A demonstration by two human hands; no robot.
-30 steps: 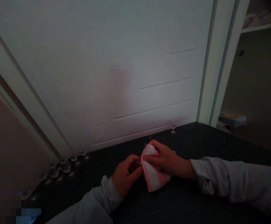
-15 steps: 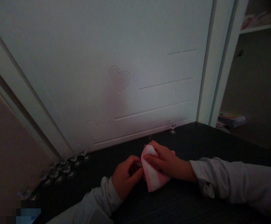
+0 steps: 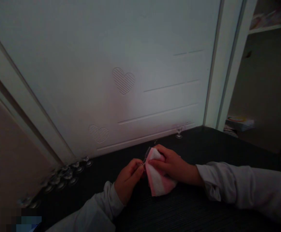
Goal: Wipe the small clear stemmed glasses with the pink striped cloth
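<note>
My right hand [image 3: 178, 167] grips a folded pink-and-white cloth [image 3: 158, 181], thumb on its near face. A clear rim of a small glass [image 3: 148, 153] shows at the cloth's upper left edge; the cloth covers much of it. From the left, my left hand [image 3: 129, 180] pinches the thin lower part of this glass between thumb and fingers. Both hands are held close together over the dark wood-grained table [image 3: 169, 211].
Several small stemmed glasses [image 3: 65, 175] stand clustered at the table's left edge. A single stemmed glass [image 3: 179, 132] is by the white panel [image 3: 155, 71] with heart grooves. At right, papers [image 3: 240, 123] lie beyond the table's edge.
My left hand has shifted slightly up, its fingers now closer together. More of the glass rim shows above the cloth, and the cloth's lower end has swung a little left.
</note>
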